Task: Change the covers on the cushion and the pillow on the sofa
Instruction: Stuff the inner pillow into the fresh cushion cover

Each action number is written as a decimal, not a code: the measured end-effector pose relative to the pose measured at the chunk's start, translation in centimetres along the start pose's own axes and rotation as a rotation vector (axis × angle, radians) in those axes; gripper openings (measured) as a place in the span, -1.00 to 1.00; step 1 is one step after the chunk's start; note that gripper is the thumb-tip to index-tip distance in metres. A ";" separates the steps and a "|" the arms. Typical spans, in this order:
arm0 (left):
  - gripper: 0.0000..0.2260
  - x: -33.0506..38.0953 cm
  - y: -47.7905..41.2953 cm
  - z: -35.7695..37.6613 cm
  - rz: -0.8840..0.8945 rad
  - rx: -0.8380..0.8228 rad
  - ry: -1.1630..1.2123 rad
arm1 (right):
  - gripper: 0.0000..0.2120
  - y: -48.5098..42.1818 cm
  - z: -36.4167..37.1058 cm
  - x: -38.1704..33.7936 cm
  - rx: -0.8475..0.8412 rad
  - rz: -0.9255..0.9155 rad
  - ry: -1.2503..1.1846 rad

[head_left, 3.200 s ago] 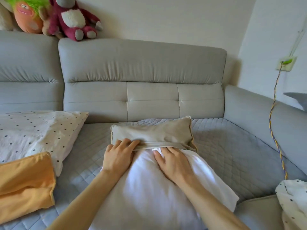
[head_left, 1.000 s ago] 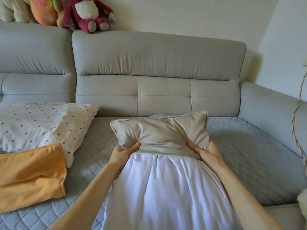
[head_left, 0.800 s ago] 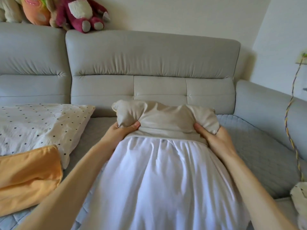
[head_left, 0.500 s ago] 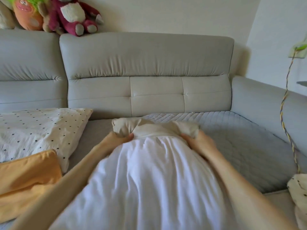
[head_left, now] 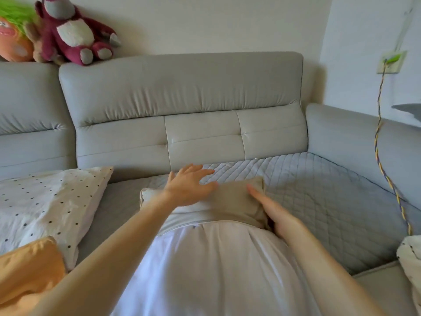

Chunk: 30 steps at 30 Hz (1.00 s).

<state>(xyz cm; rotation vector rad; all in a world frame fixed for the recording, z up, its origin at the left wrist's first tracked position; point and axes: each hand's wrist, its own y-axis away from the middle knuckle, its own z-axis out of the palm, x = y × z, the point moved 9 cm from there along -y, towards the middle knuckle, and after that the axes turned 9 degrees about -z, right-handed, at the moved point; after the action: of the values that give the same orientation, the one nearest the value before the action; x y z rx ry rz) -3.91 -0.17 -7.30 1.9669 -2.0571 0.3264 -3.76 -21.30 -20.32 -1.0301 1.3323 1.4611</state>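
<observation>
I was partway through the first of the two pieces, by my reckoning. The white inner pillow (head_left: 216, 270) lay lengthwise on the sofa (head_left: 330, 201) seat in front of me. Only its far end sat inside the beige cover (head_left: 234, 201), and the greater part of it, toward me, was bare. Whether that cover was going on or coming off, I could not have said from how it lay. Either way it had most of the pillow's length to travel.

Neither hand grasped anything. My left hand (head_left: 189, 188) was released, fingers spread, over the far left part of the beige cover; whether it pressed the cloth or hung just above it was too blurred to tell. My right hand (head_left: 276, 215) lay flat with straight fingers along the cover's right side, touching it.

To my left rested a dotted pillow (head_left: 50, 201), with an orange piece (head_left: 27, 270) lying against its near edge. At the right edge a bit of dotted cloth (head_left: 410, 258) showed. I judged those belonged to the other half of the job, not yet taken up.
</observation>
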 end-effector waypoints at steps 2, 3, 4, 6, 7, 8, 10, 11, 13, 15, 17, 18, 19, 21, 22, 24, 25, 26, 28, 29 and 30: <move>-0.48 2.0 -1.2 3.6 0.032 -0.043 -0.164 | -0.08 -0.7 -0.1 0.2 0.007 0.000 -0.027; -0.47 2.6 -1.3 5.7 0.039 -0.090 -0.185 | -0.16 -0.9 0.0 0.2 -0.021 0.008 -0.066; -0.46 2.9 -1.0 7.6 0.040 -0.123 -0.197 | -0.22 -1.1 0.1 0.1 -0.055 0.019 -0.103; -0.45 3.0 0.1 9.8 0.053 -0.106 -0.208 | -0.22 -1.8 -0.3 0.2 -0.069 0.024 -0.108; -0.45 2.8 0.5 9.9 0.055 -0.072 -0.215 | -0.22 -2.3 -0.7 0.1 -0.036 0.017 -0.085; -0.45 2.5 0.8 9.9 0.059 -0.040 -0.230 | -0.25 -2.7 -1.1 -0.1 0.009 -0.008 -0.058; -0.43 1.9 1.5 9.4 0.061 0.022 -0.256 | -0.42 -3.4 -1.3 -1.1 0.109 -0.097 -0.001; -0.42 1.7 1.9 9.1 0.064 0.054 -0.257 | -0.52 -3.6 -1.4 -1.7 0.160 -0.146 0.026; -0.38 1.4 2.5 8.9 0.057 0.108 -0.251 | -0.65 -4.1 -1.6 -2.7 0.240 -0.227 0.077; -0.34 1.3 2.8 9.0 0.048 0.147 -0.241 | -0.71 -4.3 -1.3 -3.3 0.254 -0.271 0.087; -0.34 1.4 3.1 9.0 0.055 0.190 -0.246 | -0.74 -4.5 -1.1 -3.7 0.241 -0.293 0.070; -0.34 1.5 3.2 9.0 0.066 0.214 -0.251 | -0.76 -4.4 -1.0 -3.8 0.238 -0.295 0.064; -0.35 1.7 3.4 9.0 0.078 0.237 -0.256 | -0.77 -4.3 -1.1 -4.1 0.240 -0.295 0.065; -0.38 2.0 3.7 9.0 0.096 0.267 -0.257 | -0.77 -4.3 -1.8 -4.8 0.284 -0.338 0.098; -0.38 2.1 3.9 9.0 0.102 0.273 -0.250 | -0.76 -4.2 -2.2 -5.3 0.321 -0.374 0.120; -0.39 2.2 4.0 8.9 0.102 0.273 -0.232 | -0.71 -3.8 -2.6 -5.7 0.392 -0.427 0.160; -0.39 2.1 3.8 8.7 0.095 0.265 -0.221 | -0.68 -3.7 -2.7 -5.8 0.419 -0.437 0.199; -0.39 1.8 3.5 8.5 0.082 0.249 -0.203 | -0.66 -3.6 -2.6 -5.8 0.428 -0.430 0.254; -0.43 1.1 2.4 8.1 0.049 0.206 -0.173 | -0.61 -3.7 -2.3 -5.2 0.378 -0.371 0.368; -0.45 0.8 1.6 7.8 0.034 0.183 -0.171 | -0.59 -3.3 -2.1 -4.8 0.322 -0.326 0.392; -0.47 0.7 0.9 7.4 0.023 0.155 -0.176 | -0.55 -2.4 -2.0 -4.4 0.259 -0.277 0.407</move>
<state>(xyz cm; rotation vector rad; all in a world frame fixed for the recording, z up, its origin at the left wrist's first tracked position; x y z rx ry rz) -5.15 -3.38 -13.95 2.1326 -2.2240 0.3376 -0.27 -23.51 -16.91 -1.3210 1.5405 0.8745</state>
